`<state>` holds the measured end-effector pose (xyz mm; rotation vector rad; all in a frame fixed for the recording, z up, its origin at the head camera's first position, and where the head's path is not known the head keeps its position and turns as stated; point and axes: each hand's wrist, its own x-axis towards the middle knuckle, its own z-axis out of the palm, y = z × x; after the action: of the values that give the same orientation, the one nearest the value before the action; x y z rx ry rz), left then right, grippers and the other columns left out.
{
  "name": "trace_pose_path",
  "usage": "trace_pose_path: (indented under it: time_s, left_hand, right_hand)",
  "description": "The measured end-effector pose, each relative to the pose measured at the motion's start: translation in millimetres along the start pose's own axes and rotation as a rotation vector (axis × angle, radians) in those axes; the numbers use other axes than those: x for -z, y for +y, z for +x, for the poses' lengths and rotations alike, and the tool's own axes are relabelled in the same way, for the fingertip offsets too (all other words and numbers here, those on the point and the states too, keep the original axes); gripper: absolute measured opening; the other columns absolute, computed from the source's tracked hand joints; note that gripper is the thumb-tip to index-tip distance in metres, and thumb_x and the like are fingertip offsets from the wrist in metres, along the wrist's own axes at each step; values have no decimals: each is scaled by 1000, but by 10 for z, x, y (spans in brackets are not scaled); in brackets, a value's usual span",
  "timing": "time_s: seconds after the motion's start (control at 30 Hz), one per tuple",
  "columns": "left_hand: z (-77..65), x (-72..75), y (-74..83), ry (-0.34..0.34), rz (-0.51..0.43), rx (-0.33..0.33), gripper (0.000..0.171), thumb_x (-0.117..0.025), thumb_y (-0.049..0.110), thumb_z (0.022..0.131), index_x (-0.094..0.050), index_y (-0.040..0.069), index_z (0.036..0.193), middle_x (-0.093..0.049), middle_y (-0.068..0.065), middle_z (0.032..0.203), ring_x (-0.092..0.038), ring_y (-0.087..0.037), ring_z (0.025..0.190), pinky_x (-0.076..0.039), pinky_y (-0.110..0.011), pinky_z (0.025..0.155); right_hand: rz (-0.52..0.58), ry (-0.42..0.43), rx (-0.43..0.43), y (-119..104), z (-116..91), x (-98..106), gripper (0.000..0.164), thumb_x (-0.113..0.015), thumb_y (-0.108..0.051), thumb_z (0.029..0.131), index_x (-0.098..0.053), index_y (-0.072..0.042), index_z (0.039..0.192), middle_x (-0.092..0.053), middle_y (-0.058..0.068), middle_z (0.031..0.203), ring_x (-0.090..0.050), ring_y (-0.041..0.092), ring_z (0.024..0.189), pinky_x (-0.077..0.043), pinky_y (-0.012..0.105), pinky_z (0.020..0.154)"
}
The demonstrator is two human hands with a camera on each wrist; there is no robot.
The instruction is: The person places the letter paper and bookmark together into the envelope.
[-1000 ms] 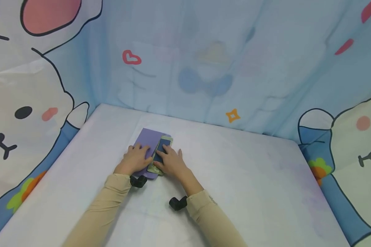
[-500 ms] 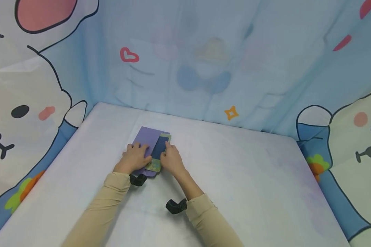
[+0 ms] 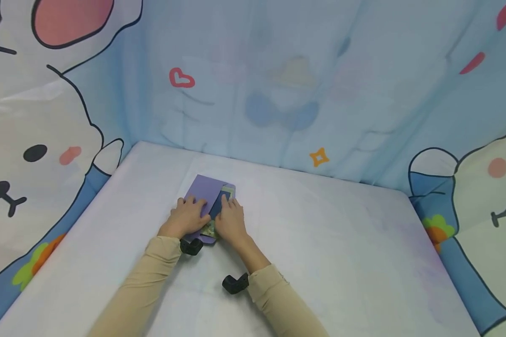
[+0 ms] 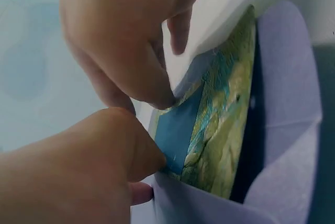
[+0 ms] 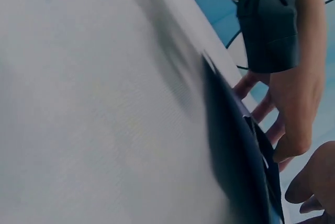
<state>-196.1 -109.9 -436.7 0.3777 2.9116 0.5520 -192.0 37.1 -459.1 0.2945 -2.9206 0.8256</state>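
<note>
A purple paper envelope (image 3: 204,187) lies on the table, its opening facing right. Partly inside it is a card (image 4: 220,119) with a dark blue panel and a green-gold patterned border. My left hand (image 3: 185,219) rests on the envelope with fingers spread, and its thumb lies at the opening's edge, over the card. On the card's outer side, my right hand (image 3: 231,222) has its fingertips on the card and against its edge. In the left wrist view the envelope's purple side flap (image 4: 288,67) stands out beside the card.
A white cloth covers the table (image 3: 341,243). Behind it hangs a light blue printed curtain (image 3: 236,47) with cartoon animals at both sides. Black camera mounts (image 3: 236,284) stick out from both wrists.
The right hand went from over the card to its right edge, then back onto the card. The card has shifted a little left, and less of it shows. The left hand stays on the envelope.
</note>
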Motion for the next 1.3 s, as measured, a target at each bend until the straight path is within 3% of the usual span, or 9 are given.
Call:
trace_pose_path:
  time_s: [0.07, 0.13, 0.2, 0.33, 0.53, 0.73, 0.9, 1.03, 1.3]
  left_hand:
    - [2, -2, -10, -5, 0, 6, 58, -53, 37, 89, -47, 9, 139, -43, -25, 138, -36, -51, 125, -40, -67, 89]
    - [5, 2, -16, -14, -3, 8, 58, -52, 37, 89, -46, 9, 139, -42, -24, 139, -35, -51, 126, -39, -67, 89]
    - [11, 8, -26, -27, -2, 3, 58, -52, 37, 89, -46, 10, 140, -42, -24, 140, -35, -50, 127, -39, -67, 90]
    - [10, 59, -39, -33, -5, 1, 58, -52, 38, 89, -46, 9, 139, -41, -24, 140, -33, -51, 128, -38, -68, 90]
    - [2, 107, -40, -31, 4, 18, 59, -52, 38, 89, -45, 10, 140, -39, -25, 141, -32, -51, 129, -37, -68, 91]
    - [2, 66, -14, -48, -8, 14, 60, -52, 38, 88, -44, 10, 141, -39, -25, 141, -34, -50, 127, -38, -68, 90]
    - [2, 44, -9, -48, -13, 18, 61, -53, 38, 87, -45, 10, 141, -40, -25, 141, -34, -50, 127, -38, -68, 91]
    - [12, 53, -20, -32, -2, 23, 60, -53, 38, 87, -46, 10, 140, -41, -24, 140, -34, -49, 127, -38, -67, 91]
    - [11, 24, -4, -30, -9, 13, 59, -53, 37, 87, -47, 10, 139, -41, -24, 139, -36, -48, 125, -39, -65, 89]
  right_hand:
    - [96, -26, -38, -17, 13, 24, 57, -44, -1, 84, -38, 9, 139, -55, 28, 130, -58, 39, 111, -46, 49, 96]
    - [213, -42, -100, -23, 22, 76, 59, -44, -1, 84, -37, 6, 141, -55, 26, 131, -61, 36, 96, -49, 44, 89]
    - [340, -70, -198, -25, 7, 155, 60, -43, -4, 85, -34, 2, 144, -52, 24, 135, -61, 35, 98, -50, 42, 89]
    - [524, -166, -339, -28, -53, 347, 62, -45, -15, 91, -27, -3, 149, -43, 20, 145, -47, 35, 129, -38, 47, 107]
    - [819, -363, -414, -24, -135, 463, 70, -45, -28, 97, -12, 3, 150, -40, 25, 145, -47, 35, 130, -37, 43, 108]
    - [1138, -308, -520, -41, -211, 345, 65, -40, -23, 99, -10, 9, 148, -37, 29, 143, -43, 36, 132, -37, 38, 108]
    - [1343, -271, -593, -85, -276, 304, 63, -34, -25, 102, -7, 5, 149, -29, 32, 146, -36, 40, 136, -34, 40, 110]
    - [1393, -228, -604, -67, -195, 323, 62, -28, -31, 103, -4, 0, 151, -24, 31, 150, -32, 40, 138, -31, 43, 112]
    - [1383, -124, -611, 109, 226, 281, 64, -18, -43, 102, -4, -6, 153, -25, 23, 153, -29, 31, 142, -27, 41, 115]
